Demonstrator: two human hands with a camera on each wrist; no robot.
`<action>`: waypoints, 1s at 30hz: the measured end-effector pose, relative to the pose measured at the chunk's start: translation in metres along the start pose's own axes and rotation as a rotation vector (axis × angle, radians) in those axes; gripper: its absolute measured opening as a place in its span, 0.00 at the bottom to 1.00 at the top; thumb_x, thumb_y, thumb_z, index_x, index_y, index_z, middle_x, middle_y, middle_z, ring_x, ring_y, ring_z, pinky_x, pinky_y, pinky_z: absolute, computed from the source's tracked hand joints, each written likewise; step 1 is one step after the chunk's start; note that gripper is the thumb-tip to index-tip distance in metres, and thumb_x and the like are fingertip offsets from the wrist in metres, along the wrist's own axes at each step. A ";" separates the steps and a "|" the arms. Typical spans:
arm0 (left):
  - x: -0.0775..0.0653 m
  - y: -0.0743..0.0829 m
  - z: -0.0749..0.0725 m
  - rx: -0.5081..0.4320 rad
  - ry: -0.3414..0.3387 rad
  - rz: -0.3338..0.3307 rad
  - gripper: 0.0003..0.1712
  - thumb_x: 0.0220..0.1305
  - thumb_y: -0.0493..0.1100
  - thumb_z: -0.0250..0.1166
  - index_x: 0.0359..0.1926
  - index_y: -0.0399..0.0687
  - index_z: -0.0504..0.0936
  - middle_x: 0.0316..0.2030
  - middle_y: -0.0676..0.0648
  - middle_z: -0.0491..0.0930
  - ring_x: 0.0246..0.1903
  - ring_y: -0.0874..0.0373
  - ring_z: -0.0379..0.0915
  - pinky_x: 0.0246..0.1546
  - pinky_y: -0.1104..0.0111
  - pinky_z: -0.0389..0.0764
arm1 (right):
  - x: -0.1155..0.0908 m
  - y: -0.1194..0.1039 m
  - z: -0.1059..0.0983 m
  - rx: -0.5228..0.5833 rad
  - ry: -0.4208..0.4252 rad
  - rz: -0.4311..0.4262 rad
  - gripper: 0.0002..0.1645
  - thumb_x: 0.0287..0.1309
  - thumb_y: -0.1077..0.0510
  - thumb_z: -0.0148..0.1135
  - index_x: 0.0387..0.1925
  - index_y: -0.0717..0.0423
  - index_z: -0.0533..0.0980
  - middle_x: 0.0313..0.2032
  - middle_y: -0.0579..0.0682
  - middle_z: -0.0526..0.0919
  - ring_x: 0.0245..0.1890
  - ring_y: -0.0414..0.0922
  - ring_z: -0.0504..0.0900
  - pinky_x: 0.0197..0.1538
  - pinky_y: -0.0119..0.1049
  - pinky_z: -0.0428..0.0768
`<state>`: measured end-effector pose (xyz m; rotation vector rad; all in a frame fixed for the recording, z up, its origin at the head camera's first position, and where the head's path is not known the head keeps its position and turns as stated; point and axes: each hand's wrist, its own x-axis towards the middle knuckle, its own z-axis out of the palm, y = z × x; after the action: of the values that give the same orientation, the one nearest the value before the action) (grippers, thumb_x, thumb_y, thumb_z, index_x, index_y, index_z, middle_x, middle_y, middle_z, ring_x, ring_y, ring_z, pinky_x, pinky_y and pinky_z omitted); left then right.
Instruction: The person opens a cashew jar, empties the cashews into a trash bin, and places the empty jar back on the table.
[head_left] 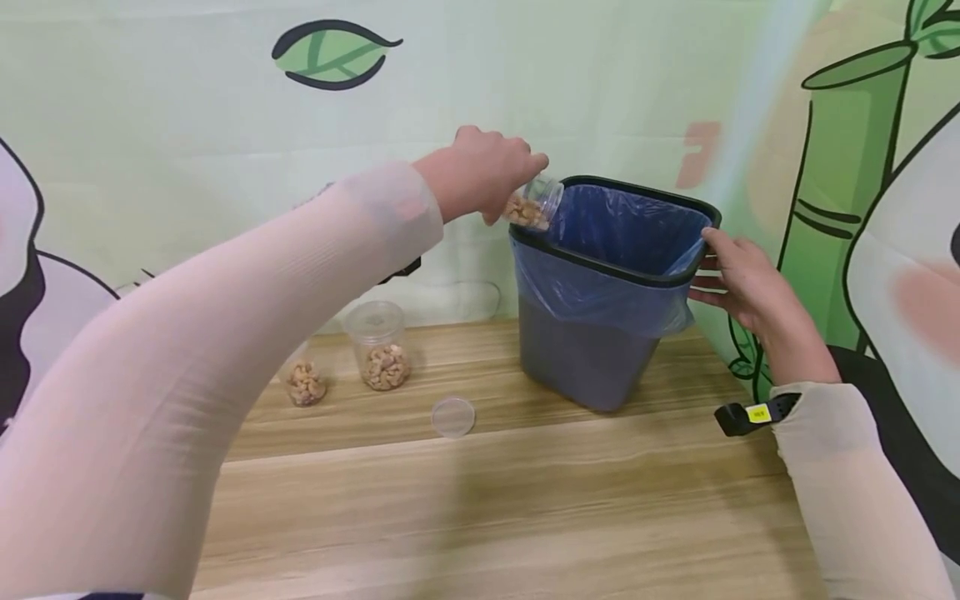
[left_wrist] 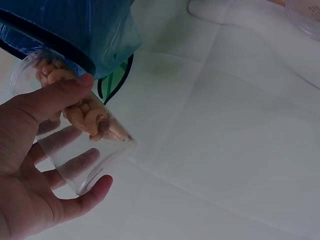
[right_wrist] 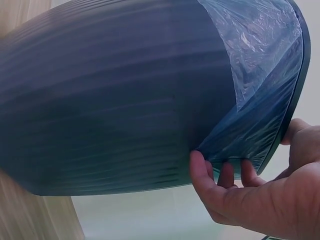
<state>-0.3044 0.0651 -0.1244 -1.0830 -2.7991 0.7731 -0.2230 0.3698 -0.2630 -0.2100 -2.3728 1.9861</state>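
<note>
My left hand (head_left: pixel 489 173) grips a clear plastic jar (head_left: pixel 534 204) that lies tilted, its mouth at the left rim of a trash bin (head_left: pixel 573 354). Cashews (left_wrist: pixel 92 117) fill part of the jar along its lower side, and the fingers curl round its wall. The grey bin has a black rim and a blue bag (head_left: pixel 600 221) folded over it. At the bin's right side my right hand (head_left: pixel 753 287) holds the rim, thumb at the top and fingers against the bag outside. The bin stands slightly tilted on the table.
A larger clear jar (head_left: pixel 378 354) and a smaller container (head_left: pixel 303 379), both with cashews, stand at the left on the wooden table (head_left: pixel 495 517). A clear round lid (head_left: pixel 453 417) lies between them and the bin. Behind hangs a printed cloth (head_left: pixel 187 108).
</note>
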 end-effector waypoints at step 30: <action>-0.004 -0.004 0.000 0.022 0.027 0.000 0.46 0.59 0.43 0.75 0.73 0.48 0.59 0.64 0.41 0.70 0.52 0.40 0.74 0.52 0.43 0.76 | 0.001 -0.001 0.005 0.037 0.018 0.025 0.27 0.76 0.36 0.41 0.54 0.54 0.67 0.43 0.45 0.74 0.38 0.39 0.83 0.45 0.31 0.83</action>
<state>-0.3039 0.0604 -0.1223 -1.0818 -2.7617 0.7811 -0.2248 0.3650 -0.2630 -0.2560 -2.3321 2.0283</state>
